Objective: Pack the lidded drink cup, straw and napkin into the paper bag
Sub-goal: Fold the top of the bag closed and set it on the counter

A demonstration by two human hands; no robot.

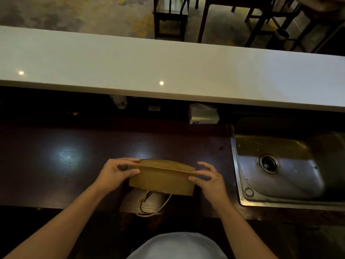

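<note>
While the paper bag point(162, 177) lies folded flat on the dark desk point(56, 165), the left hand point(113, 174) and right hand point(209, 177) each pinch one end of its folded base; uneven pulling could tear the crease. No cup or straw shows.

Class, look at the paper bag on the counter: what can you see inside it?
Nothing inside shows. The paper bag is folded flat, each end pinched by the left hand and right hand. Only its cord handles trail out toward the person.
</note>
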